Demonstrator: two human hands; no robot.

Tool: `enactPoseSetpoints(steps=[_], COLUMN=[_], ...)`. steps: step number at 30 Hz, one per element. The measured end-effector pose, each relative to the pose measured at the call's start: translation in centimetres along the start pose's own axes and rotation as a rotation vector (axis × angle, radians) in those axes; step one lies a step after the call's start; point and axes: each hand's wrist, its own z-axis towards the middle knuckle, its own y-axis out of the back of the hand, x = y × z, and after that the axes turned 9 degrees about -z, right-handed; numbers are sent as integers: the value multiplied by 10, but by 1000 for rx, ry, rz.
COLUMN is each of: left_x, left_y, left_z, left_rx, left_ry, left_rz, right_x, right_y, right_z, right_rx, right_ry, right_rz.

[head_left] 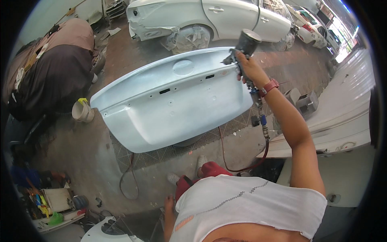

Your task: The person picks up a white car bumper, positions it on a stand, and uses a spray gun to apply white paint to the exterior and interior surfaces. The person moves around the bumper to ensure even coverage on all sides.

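My right hand is wrapped round the grip of a spray gun with a dark cup on top. The gun is held over the upper right part of a pale, whitish trunk lid, its nozzle facing left. A hose hangs from fittings below the grip and loops down to the floor. My left hand hangs low beside my body, away from the lid. Its fingers are too small and unclear to make out. What supports the lid is mostly hidden beneath it.
A white car with masked wheels stands behind the lid. At left are a cloth-covered vehicle and a white bucket. A large white panel lies at right. The hose also loops on the floor near a grate.
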Motion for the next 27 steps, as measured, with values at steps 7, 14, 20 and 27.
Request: enactPoseSetpoints(steps=[7,14,20,27], left_x=[-11,67,142,186], left_y=[50,137,183,163], left_z=[48,78,56,39], left_rx=[7,-75,-209,-233], left_ry=[-194,-27,100,196], left_rz=[-238,-481,-516,-612], right_x=[113,195,247,254], right_y=[-150,-312,-434,-508], right_z=[-77,-114,-118,-83], right_rx=[220,418,462,632], right_ry=[80,216,257,242], right_rz=[-3,6,-11,143])
